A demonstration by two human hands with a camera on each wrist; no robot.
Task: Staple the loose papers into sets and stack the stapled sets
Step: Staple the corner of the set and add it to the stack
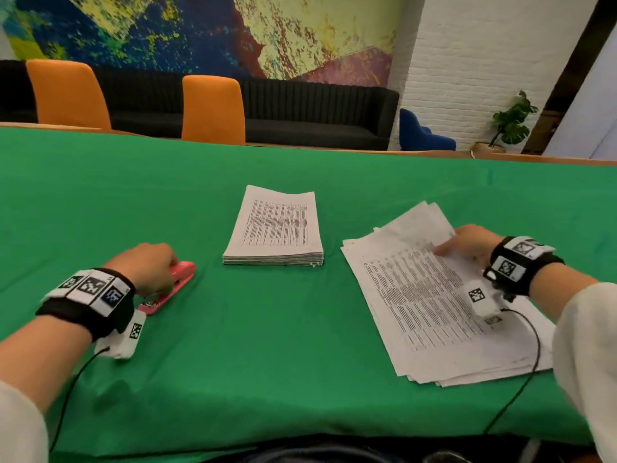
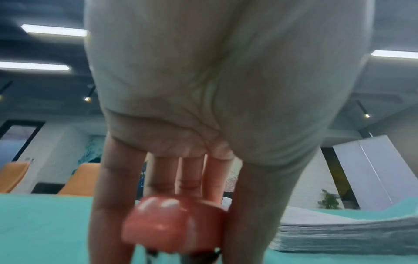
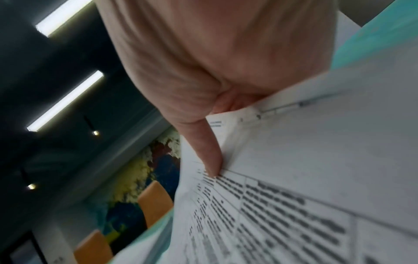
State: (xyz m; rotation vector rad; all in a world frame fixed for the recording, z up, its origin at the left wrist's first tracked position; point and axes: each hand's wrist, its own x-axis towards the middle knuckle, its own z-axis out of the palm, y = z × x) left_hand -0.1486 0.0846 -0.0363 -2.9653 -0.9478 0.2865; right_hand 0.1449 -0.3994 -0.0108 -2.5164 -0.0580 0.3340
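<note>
A pink-red stapler (image 1: 178,277) lies on the green table at the left, and my left hand (image 1: 147,265) comes down over it. In the left wrist view the thumb and fingers (image 2: 113,178) hold the stapler (image 2: 174,223) on both sides. A neat stack of printed sheets (image 1: 277,225) sits at the table's middle, also seen in the left wrist view (image 2: 339,232). A fanned pile of loose papers (image 1: 417,302) lies at the right. My right hand (image 1: 467,243) pinches its top sheets at the far edge. The thumb (image 3: 208,157) presses on the printed page (image 3: 294,196); the other fingers are hidden under it.
The green cloth (image 1: 233,362) covers the whole table, bare between stapler, stack and pile. Two orange chairs (image 1: 66,91) (image 1: 213,108) and a black sofa (image 1: 317,108) stand beyond the far edge. Thin black cables (image 1: 521,379) trail from both wristbands toward me.
</note>
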